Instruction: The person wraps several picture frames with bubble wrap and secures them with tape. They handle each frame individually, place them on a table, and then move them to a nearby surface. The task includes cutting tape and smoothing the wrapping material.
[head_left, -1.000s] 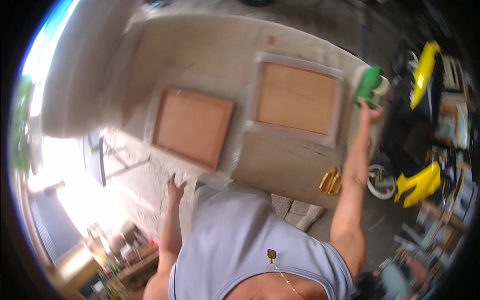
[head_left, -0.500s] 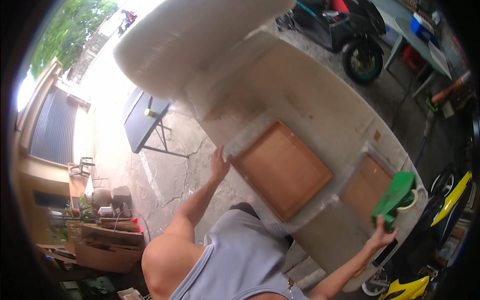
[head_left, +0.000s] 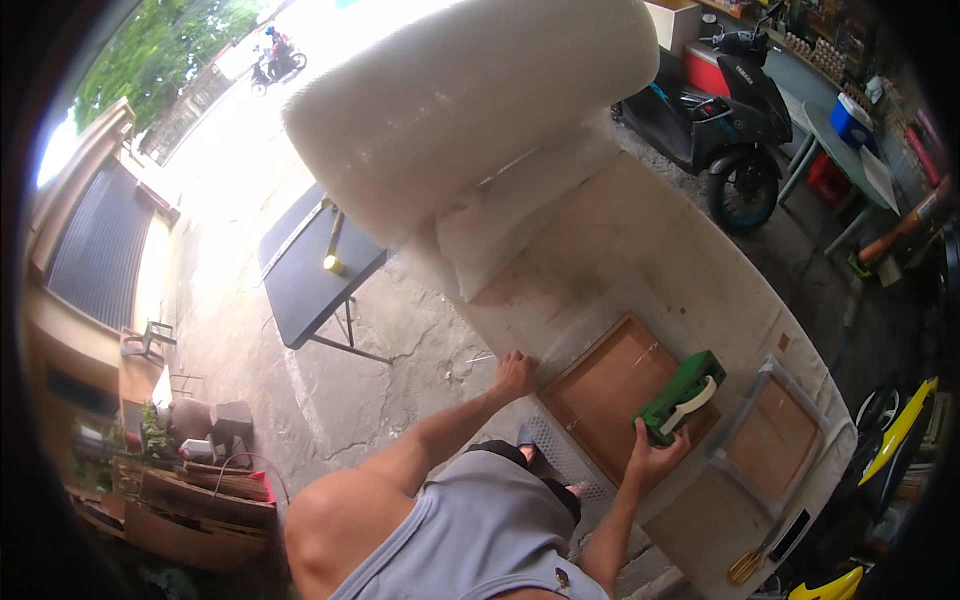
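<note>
A wooden frame with a brown panel (head_left: 597, 405) lies on clear bubble wrap (head_left: 590, 330) near the table's front edge. Beside its left corner, my left hand (head_left: 516, 374) has its fingers curled on the edge of the wrap. My right hand (head_left: 658, 452) grips a green tape dispenser (head_left: 682, 388) with a pale roll of tape in it, held over the frame's right part. That dispenser hides some of the frame. To the right lies a smaller frame (head_left: 772, 436) covered in bubble wrap.
A big bubble wrap roll (head_left: 470, 110) stands at the table's far end. Yellow-handled scissors (head_left: 745, 567) and a dark phone (head_left: 791, 535) lie at the near right edge. A dark folding table (head_left: 315, 265) stands beyond to the left, a black scooter (head_left: 735, 130) at far right.
My right hand has carried the tape dispenser leftward from the smaller wrapped frame to above the larger frame. My left hand stays by the larger frame's left corner. The view has shifted.
</note>
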